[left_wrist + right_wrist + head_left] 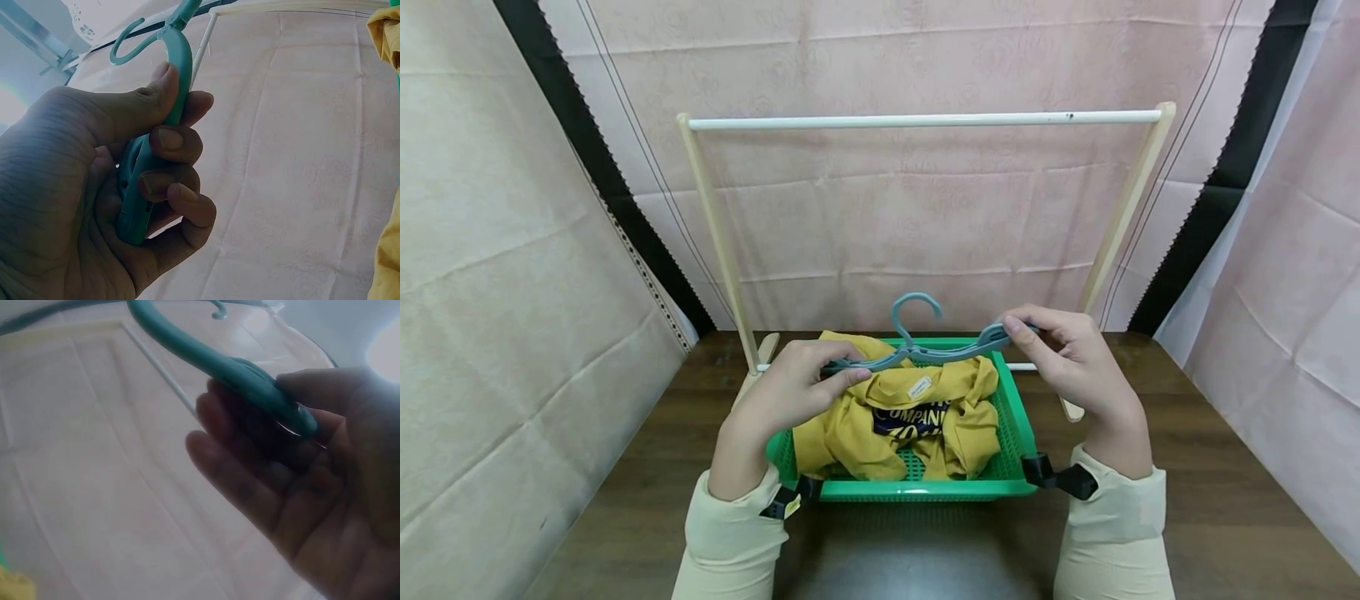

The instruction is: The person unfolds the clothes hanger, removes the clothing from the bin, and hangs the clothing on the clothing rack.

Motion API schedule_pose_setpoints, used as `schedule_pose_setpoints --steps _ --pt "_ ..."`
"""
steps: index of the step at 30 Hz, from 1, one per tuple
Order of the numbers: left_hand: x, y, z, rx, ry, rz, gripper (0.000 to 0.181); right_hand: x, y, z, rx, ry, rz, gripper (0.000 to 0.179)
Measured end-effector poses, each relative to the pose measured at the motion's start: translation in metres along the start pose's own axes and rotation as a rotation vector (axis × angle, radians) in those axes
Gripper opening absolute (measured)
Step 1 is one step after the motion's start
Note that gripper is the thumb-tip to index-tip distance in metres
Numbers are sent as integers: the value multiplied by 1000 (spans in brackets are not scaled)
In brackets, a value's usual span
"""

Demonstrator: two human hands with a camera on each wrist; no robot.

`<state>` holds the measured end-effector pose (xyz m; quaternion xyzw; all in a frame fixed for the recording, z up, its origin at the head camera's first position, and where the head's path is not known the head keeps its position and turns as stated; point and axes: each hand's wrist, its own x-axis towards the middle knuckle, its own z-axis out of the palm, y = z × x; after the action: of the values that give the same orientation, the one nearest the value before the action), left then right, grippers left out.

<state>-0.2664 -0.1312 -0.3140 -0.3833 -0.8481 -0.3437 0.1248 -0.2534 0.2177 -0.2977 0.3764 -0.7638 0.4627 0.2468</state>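
Note:
A blue-green plastic clothes hanger (951, 353) is held level above the basket, its hook pointing up. My left hand (801, 379) grips one arm of it; in the left wrist view the fingers (172, 139) curl round that arm with the thumb along it. At the other end, my right hand (1071, 350) pinches the hanger's tip between thumb and fingers, as the right wrist view also shows. Beneath lies a crumpled yellow garment (850, 433) with dark printed lettering and a white neck label, inside a green plastic basket (925, 492).
Behind the basket stands a rack with a white top bar (880, 122) and cream side posts (1120, 221). Everything rests on a dark wooden table (1195, 500). Pale cloth panels (505, 275) enclose the back and both sides.

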Motion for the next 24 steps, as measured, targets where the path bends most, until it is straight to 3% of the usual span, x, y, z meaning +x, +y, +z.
schedule_pose_setpoints --steps 14,20,24 --pt "-3 -1 0 3 25 -31 5 -4 1 -4 -17 -93 6 25" --pt "-2 0 1 -7 -18 -24 6 -5 -4 -3 42 -175 76 29" --pt "1 1 1 -17 -31 -17 7 -2 -6 -1 11 -200 120 24"
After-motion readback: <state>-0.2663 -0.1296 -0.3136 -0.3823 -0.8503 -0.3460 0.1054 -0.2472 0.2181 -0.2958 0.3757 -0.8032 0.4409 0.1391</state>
